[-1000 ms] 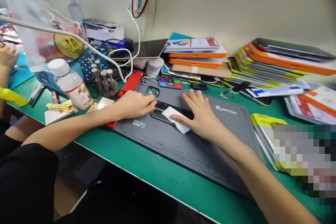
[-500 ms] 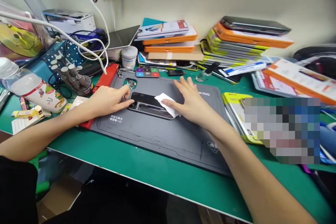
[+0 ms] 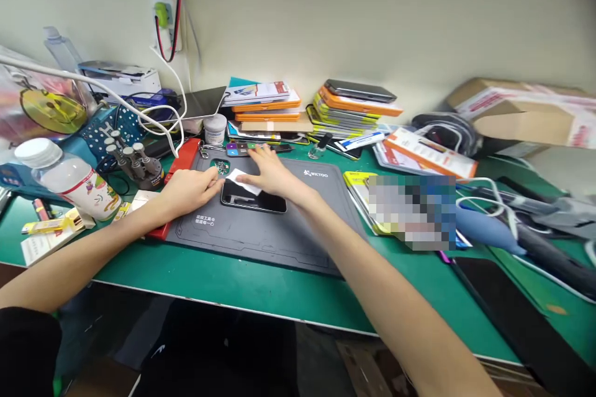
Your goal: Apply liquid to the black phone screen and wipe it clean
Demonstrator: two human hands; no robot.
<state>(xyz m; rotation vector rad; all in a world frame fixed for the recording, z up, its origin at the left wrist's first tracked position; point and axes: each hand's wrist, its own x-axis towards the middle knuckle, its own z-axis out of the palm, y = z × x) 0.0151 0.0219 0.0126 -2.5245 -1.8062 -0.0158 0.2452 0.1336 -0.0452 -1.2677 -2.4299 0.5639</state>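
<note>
Now the far L part of the glossy black slab phone (image 3: 256, 197) is covered by a thin white tissue (image 3: 246, 182), pinned under the thumb of the R hand (image 3: 271, 170), fingers spread. By the phone's L end the L hand (image 3: 193, 189) is set, fingers curled; whether the edge is pinched can't be told. Best wiped w/ light, even lengthwise strokes, tissue kept flat, L end steadied. Phone's laid flat on the dark-grey rectangular mat (image 3: 265, 239), long axis approx. L–R, R end angled slightly nearer; top end can't be made out.
</note>
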